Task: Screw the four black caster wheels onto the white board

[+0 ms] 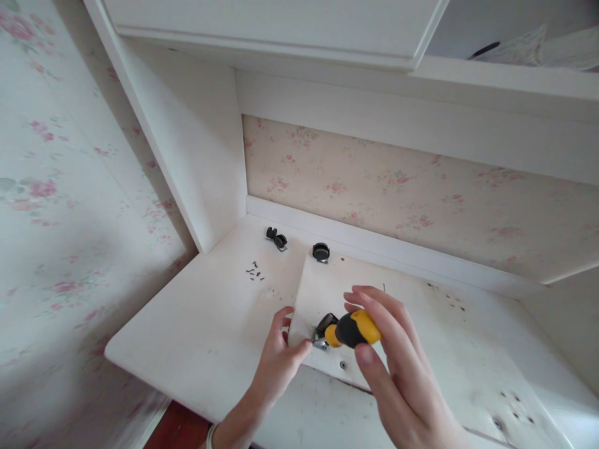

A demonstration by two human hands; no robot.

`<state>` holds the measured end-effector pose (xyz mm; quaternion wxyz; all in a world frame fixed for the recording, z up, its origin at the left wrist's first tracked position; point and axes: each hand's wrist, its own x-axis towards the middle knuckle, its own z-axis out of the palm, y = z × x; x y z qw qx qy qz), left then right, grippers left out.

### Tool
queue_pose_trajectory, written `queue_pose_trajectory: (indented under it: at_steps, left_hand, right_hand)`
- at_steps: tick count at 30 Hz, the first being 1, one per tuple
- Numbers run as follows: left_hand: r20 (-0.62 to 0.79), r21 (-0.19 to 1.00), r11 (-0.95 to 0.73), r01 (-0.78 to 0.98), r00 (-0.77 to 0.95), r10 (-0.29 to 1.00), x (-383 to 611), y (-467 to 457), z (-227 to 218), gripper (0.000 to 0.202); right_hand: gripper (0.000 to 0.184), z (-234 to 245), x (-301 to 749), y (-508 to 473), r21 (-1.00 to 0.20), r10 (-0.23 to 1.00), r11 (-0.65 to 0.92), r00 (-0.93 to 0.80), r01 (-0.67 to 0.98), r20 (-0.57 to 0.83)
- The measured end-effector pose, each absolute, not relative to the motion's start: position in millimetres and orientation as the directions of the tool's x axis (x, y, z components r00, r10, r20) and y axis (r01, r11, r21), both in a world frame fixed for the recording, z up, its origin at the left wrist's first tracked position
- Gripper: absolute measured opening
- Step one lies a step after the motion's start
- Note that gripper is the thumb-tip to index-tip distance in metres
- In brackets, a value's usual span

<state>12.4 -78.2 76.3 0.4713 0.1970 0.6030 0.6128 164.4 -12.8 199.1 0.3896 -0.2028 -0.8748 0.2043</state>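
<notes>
My right hand [397, 355] has its thumb and fingers around the handle of a yellow and black screwdriver [354, 328]. The screwdriver points down and left at the metal plate of a black caster wheel [326, 324] on a white board [349, 299]; its tip is hidden. My left hand [281, 358] grips the board's left corner, fingers at the side edge and thumb against the caster's plate. A second caster [321, 252] stands at the board's far left corner. Close to my right hand, a bare hole [343, 365] shows in the board.
The board lies on a white desk [196, 337]. Loose screws [255, 272] and more black casters [279, 242] lie on the desk to the left. Screw holes [516, 405] mark the board's right end. A cabinet [281, 28] overhangs the desk; a side panel [196, 137] stands left.
</notes>
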Motion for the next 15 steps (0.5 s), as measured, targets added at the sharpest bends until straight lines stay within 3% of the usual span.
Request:
queue_pose_trajectory:
  at_steps: [3,6,10,15]
  left_hand:
    - [-0.326,0.928,0.177,-0.328,-0.484,0.812,12,-78,78,0.057]
    - [-0.329,0.926,0.177,-0.335,-0.482,0.812,12,-78,80,0.057]
    - [-0.347,0.916,0.183,-0.357,-0.479,0.806,13,-79,80,0.059]
    - [-0.338,0.924,0.191,-0.331,-0.477,0.812,12,-79,78,0.060]
  right_hand:
    - [0.047,198,169,-13,-0.571,0.513,0.806,-0.664,0.155,0.544]
    - [0.043,196,165,-12,-0.564,0.513,0.819,-0.573,0.104,0.639]
    - [0.043,195,157,-10,-0.593,0.606,0.784,-0.443,0.187,0.661]
    - [0.051,195,160,-10,-0.609,0.580,0.774,-0.578,0.172,0.574]
